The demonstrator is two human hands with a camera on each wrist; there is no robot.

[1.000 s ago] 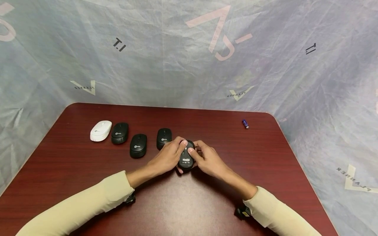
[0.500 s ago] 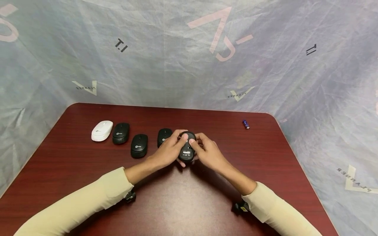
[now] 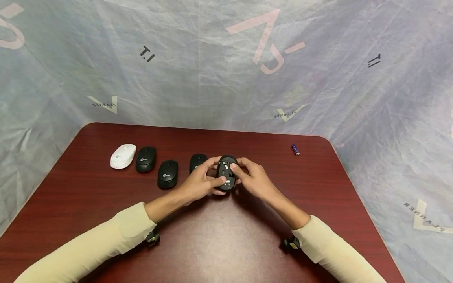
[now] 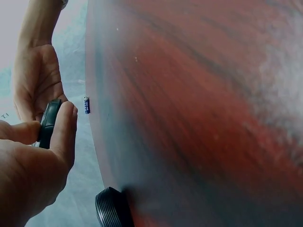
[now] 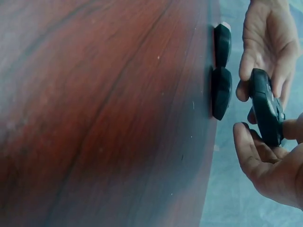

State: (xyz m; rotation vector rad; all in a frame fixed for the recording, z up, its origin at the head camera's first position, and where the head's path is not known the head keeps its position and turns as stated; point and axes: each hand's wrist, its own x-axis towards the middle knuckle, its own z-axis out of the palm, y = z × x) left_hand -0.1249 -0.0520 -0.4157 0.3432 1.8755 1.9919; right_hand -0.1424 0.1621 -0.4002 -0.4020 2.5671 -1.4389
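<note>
A black computer mouse is held above the table with its underside up, a label and a dark recess showing on it. My left hand grips its left side, thumb on the lower part of the underside. From the right my right hand pinches it, thumb on the upper right of the underside. The right wrist view shows the mouse edge-on between both hands, several fingers lying behind it. Just behind my left hand lies another black mouse, partly hidden.
On the red-brown table, a white mouse and two black mice, one beside it and one nearer, lie at the left. A blue battery lies at the far right. Printed cloth hangs behind the table.
The held mouse has moved slightly away from me. My left thumb has slid from the top of its underside down to the lower part, uncovering the upper area. The right thumb stays on it.
</note>
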